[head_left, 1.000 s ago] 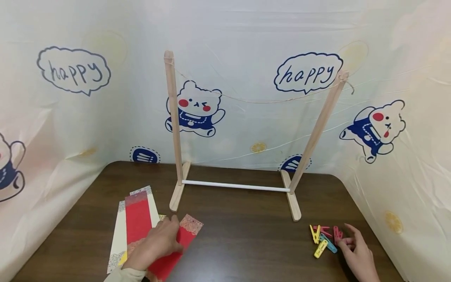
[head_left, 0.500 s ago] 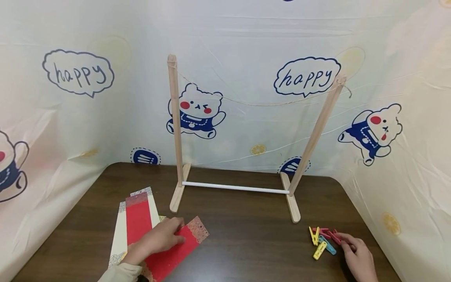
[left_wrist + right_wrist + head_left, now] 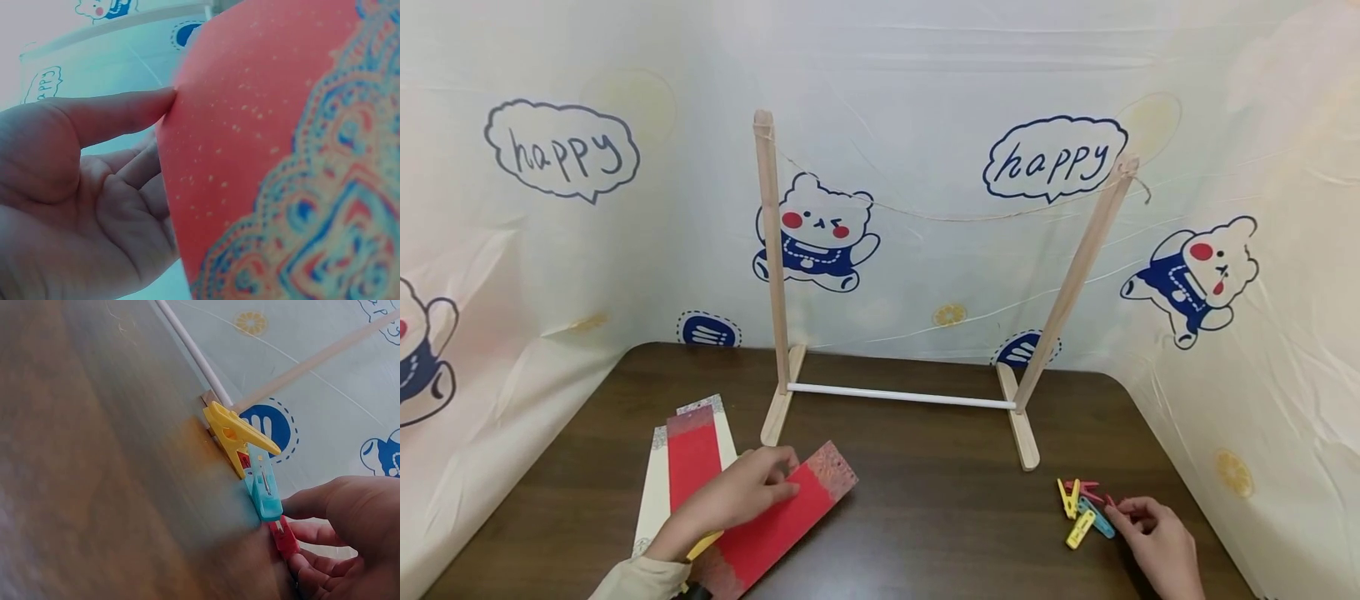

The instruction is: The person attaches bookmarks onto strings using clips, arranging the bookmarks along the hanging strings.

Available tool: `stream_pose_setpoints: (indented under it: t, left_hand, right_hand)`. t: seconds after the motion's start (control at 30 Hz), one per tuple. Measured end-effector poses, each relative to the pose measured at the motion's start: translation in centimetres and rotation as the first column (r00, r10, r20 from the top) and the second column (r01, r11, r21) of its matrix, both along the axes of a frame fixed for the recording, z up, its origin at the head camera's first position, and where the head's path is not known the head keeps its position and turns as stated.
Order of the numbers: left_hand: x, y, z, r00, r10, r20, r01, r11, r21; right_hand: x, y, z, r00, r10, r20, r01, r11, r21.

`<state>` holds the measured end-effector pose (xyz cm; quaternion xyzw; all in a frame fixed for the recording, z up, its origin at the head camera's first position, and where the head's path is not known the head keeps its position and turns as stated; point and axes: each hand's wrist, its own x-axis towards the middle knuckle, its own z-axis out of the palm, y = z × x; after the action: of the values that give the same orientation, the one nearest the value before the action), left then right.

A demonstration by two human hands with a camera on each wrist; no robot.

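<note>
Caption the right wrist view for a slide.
Right hand pinching a red clothespin, with a blue clothespin and a yellow clothespin just beyond.

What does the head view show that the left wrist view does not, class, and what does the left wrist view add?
Only the head view: the right hand, the clothespins and the left sleeve.
Only the left wrist view: pale specks on the held red strip and the palm of the left hand.
Both: that hand pinching that strip, a bear print and "happy" lettering.
</note>
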<state>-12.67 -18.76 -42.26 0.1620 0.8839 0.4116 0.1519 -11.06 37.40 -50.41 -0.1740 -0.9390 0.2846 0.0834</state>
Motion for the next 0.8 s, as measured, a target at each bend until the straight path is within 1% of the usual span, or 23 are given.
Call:
stream_pose_setpoints:
  t: [0.1,0.27,0.37,0.47,0.6,0.8]
  left_hand:
    - [0.2,0.0,0.5,1.0,0.019,0.002,-0.019,1.0,0.019]
    - [0.3,0.0,0.9,0.998,0.057,0.007,-0.057,0.998,0.019]
    - [0.1,0.0,1.0,0.998,0.06,0.002,-0.06,0.998,0.015]
    - [-0.1,-0.2,1.1,0.999,0.05,-0.019,-0.05,0.999,0.013]
    - [-0.4,-0.4,1.4,0.998,0.052,-0.041,-0.051,0.999,0.015]
    - [-0.1,-0.7,1.1,0.998,0.055,-0.001,-0.055,0.998,0.017]
  right_hand:
    - [0.0,-0.1,-0.1,1.0,-0.003,0.002,0.003,1.0,0.002]
    - [0.1,-0.1,-0.2,1.0,-0.012,-0.024,0.012,1.0,-0.006]
    - [0.2,-0.2,-0.2,0.999,0.007,-0.044,-0.007,1.0,-0.006]
    - [0.1,-0.2,-0.2,0.998,0.029,-0.061,-0.029,1.0,0.006]
    - [0.1,-0.2,-0.3,0.995,0.03,-0.096,-0.029,1.0,0.012]
    - [0.3,-0.5,0.1,0.989,0.007,-0.147,-0.01,1.0,-0.016]
